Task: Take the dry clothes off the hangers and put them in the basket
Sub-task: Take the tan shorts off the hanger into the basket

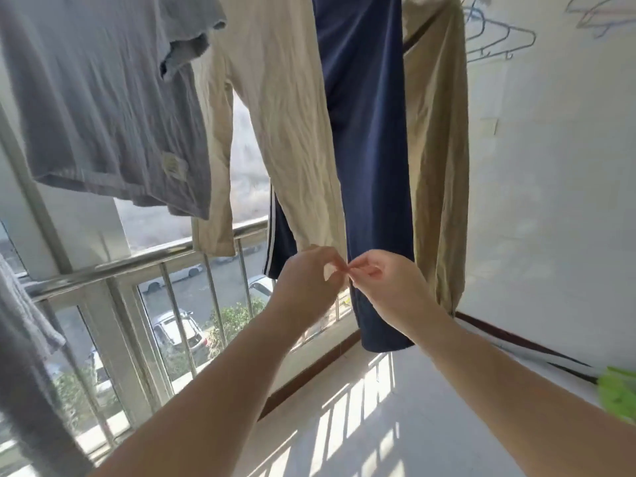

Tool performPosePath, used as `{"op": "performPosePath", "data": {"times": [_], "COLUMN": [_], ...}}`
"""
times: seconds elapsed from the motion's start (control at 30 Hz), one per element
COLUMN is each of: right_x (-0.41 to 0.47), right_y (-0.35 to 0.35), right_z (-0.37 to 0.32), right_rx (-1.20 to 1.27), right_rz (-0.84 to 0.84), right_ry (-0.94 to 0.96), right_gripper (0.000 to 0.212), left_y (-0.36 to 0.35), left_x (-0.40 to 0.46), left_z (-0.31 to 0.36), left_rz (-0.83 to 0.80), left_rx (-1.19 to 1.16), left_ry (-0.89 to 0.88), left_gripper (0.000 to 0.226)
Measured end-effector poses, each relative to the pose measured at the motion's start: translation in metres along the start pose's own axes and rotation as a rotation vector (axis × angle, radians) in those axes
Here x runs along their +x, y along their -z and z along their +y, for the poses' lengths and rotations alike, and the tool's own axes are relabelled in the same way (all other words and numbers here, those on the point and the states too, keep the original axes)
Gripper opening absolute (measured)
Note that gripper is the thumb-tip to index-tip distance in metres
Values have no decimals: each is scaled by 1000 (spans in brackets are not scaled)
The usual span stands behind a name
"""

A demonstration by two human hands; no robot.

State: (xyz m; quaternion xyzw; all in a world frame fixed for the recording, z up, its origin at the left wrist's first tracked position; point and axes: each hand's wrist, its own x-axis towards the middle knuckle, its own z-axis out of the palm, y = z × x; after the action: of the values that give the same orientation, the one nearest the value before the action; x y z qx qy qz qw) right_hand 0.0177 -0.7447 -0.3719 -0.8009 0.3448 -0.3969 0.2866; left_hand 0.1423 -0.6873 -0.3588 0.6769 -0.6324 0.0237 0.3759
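The cream trousers (289, 132) hang from above, their nearer leg ending just over the two hands, which meet fingertip to fingertip in front of the hem. The left hand (308, 273) and right hand (382, 273) both have fingers curled in a pinching grip at the point where they touch; whether they pinch cloth or something small cannot be told. Directly behind hang navy track trousers (368, 149) with white side stripes, and beside those an olive pair (437, 149). A grey-blue shirt (103, 98) hangs to the left, a grey garment (24, 356) at the left edge. Empty wire hangers (495, 39) hang by the white wall (557, 201). A steel railing (137, 263) crosses the window, and a green object (619, 394) shows at the right
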Motion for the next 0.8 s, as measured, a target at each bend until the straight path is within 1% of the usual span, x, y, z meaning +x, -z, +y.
{"op": "performPosePath", "data": {"times": [0.1, 0.17, 0.23, 0.27, 0.37, 0.47, 0.53, 0.57, 0.63, 0.73, 0.8], "right_x": [27, 52, 67, 80, 126, 177, 206, 222, 255, 292, 312], "right_y": [29, 56, 71, 86, 127, 170, 190, 203, 229, 251, 260], "right_z": [-10, -15, -17, -16, -14, -7, -10, -11, -11, -18, -27], "right_rx": [-22, -38, -48, -57, -157, -244, -292, -316, -370, -464, -538], "right_rz": [79, 144, 174, 198, 218, 259, 281, 299, 338, 391, 442], "right_ry": [47, 121, 139, 175, 255, 341, 374, 392, 432, 473, 510], "right_gripper": [11, 12, 12, 12, 13, 13, 13, 15, 19, 22, 27], "left_y": [12, 16, 19, 16, 13, 7, 7, 5, -2, -7, -6], "left_x": [36, 67, 86, 102, 152, 208, 239, 258, 295, 335, 357], "left_z": [25, 47, 60, 70, 97, 131, 148, 159, 177, 188, 192], "left_rz": [35, 83, 98, 135, 196, 248, 281, 305, 340, 405, 465], "left_rx": [23, 25, 39, 48, 107, 184, 243, 230, 168, 127, 14], "left_ry": [-73, -125, -155, -185, -218, -259, -247, -229, -208, -175, -123], "left_gripper": [11, 11, 17, 17, 13, 16, 20, 21, 20, 20, 22]}}
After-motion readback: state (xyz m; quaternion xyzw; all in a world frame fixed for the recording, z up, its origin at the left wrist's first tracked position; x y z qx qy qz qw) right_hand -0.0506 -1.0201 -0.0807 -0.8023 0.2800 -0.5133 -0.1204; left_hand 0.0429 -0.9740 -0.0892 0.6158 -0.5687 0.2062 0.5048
